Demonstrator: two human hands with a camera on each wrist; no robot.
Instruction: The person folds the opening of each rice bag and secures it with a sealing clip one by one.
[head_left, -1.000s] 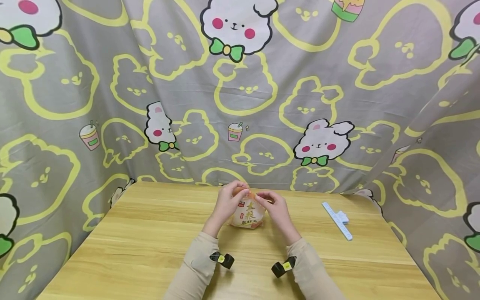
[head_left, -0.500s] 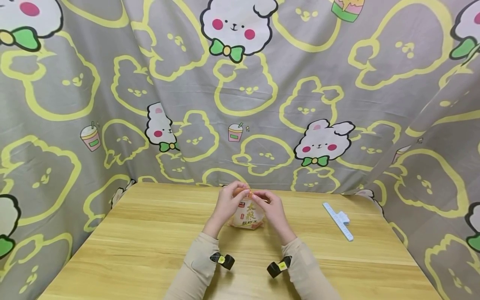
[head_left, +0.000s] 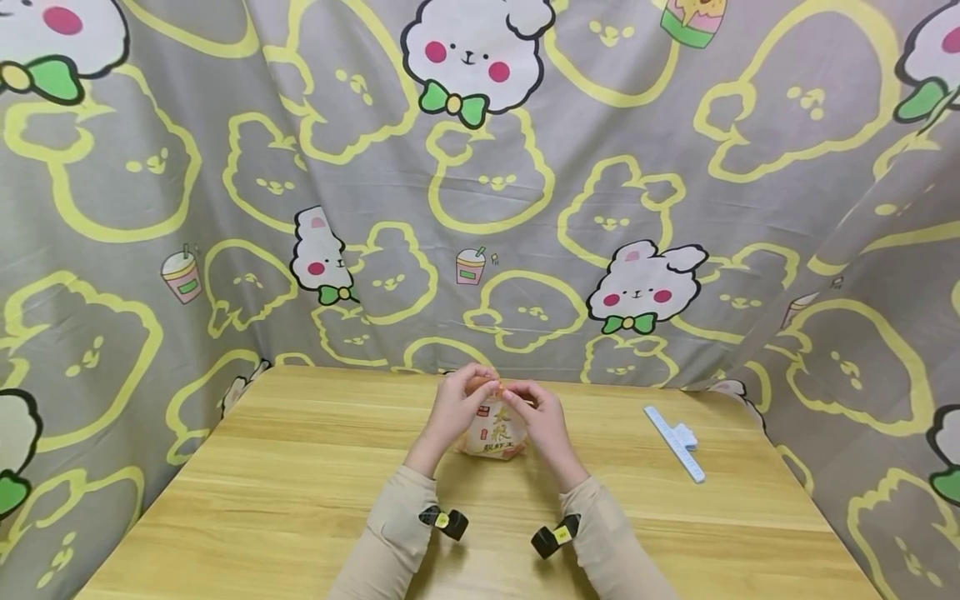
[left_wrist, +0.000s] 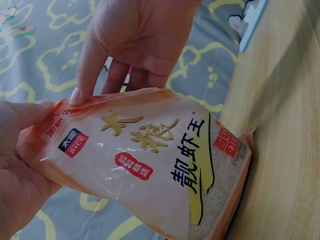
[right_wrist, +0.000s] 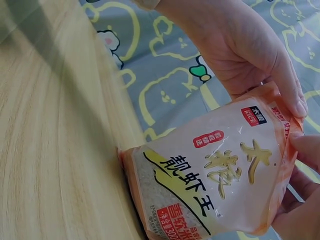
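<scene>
A small plastic bag of rice (head_left: 492, 432), white and orange with gold and black lettering, stands upright on the table. Its top looks folded over. My left hand (head_left: 454, 403) pinches the left part of that top between thumb and fingers. Close beside it, my right hand (head_left: 546, 419) pinches the top edge on the right, thumb in front. In the left wrist view the right thumb presses the orange edge of the rice bag (left_wrist: 135, 150). Rice grains show through the lower part of the rice bag (right_wrist: 200, 175) in the right wrist view.
A light blue bar-shaped clip (head_left: 677, 444) lies on the wooden table (head_left: 300, 500) to the right of the hands. Behind the table's far edge hangs a grey patterned curtain (head_left: 510, 250), which also runs along both sides.
My right hand has shifted left along the top of the rice bag, bringing its thumb near the left one. The left hand and the bag have stayed almost in place.
</scene>
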